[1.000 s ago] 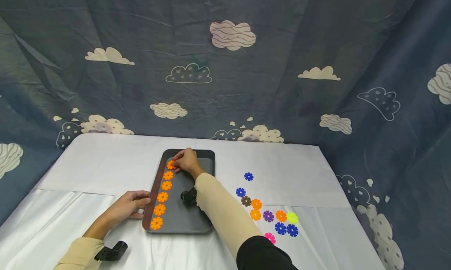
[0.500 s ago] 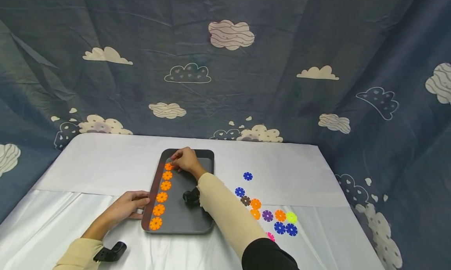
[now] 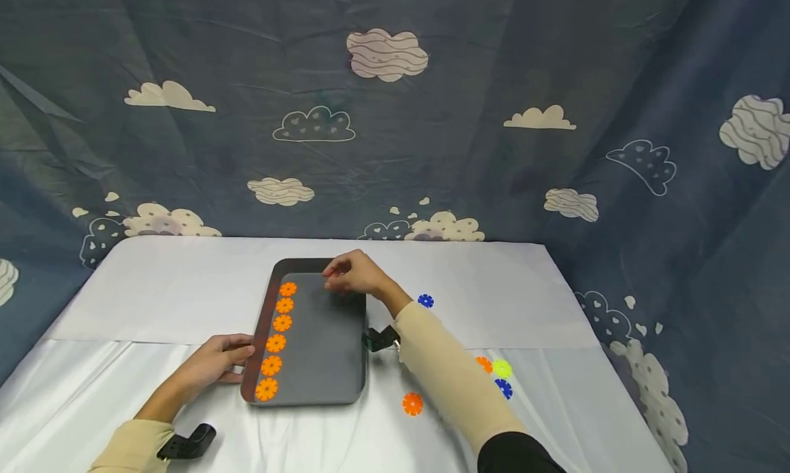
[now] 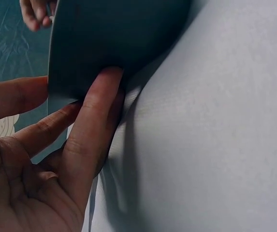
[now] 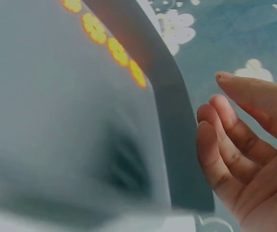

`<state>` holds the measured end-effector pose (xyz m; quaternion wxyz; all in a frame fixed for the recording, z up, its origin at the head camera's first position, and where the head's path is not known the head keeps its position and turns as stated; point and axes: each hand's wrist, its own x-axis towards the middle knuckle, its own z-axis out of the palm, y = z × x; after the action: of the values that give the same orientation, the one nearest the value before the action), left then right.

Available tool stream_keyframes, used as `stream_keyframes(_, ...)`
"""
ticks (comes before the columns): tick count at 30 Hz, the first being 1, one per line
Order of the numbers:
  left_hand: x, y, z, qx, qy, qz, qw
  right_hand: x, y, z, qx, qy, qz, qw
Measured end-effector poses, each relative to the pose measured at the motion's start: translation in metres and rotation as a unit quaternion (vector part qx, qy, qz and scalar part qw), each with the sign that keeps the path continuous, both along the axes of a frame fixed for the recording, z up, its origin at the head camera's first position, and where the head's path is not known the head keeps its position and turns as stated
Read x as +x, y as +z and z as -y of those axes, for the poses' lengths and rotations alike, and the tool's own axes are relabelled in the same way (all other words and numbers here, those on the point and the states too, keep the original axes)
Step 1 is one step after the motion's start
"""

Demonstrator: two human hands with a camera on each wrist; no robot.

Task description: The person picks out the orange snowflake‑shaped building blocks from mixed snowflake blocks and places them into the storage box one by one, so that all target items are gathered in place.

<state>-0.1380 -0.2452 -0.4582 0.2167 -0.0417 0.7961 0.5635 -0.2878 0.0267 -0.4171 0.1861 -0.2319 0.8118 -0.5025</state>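
With straightened fingers the left hand (image 3: 217, 358) touches the left side of the tray (image 3: 321, 343), probably to steady it, while the right hand (image 3: 358, 273), loosely bent and empty, hovers far right, apart from the orange discs (image 3: 276, 343) lined along the tray's left edge.

Two hands (image 3: 216, 358), one tray (image 3: 321, 349), eight orange discs (image 3: 275, 343), two blue discs (image 3: 425, 301), one lime disc (image 3: 503, 369) show.

Head view looking forward and down, close wrist views, all sharing tray (image 3: 321, 356)
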Motion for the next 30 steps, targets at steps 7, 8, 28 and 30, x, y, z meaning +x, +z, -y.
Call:
stream_keyframes(7, 0.000, 0.000, -0.001, 0.002, -0.003, 0.001, 1.0000, 0.016, -0.002, -0.057, -0.011, 0.009, -0.025, 0.9996)
stream_keyframes(8, 0.001, 0.000, 0.000, 0.003, -0.004, 0.001, 1.0000, 0.019, -0.004, -0.066, -0.010, 0.006, -0.023, 0.9997)
stream_keyframes(28, 0.000, 0.001, 0.001, -0.002, -0.008, 0.000, 1.0000, 0.070, -0.037, -0.185, 0.149, -0.036, -0.023, 0.9878)
stream_keyframes(30, 0.000, 0.001, 0.000, -0.002, -0.012, -0.003, 0.9999, 0.073, -0.038, -0.189, 0.159, -0.036, -0.022, 0.9864)
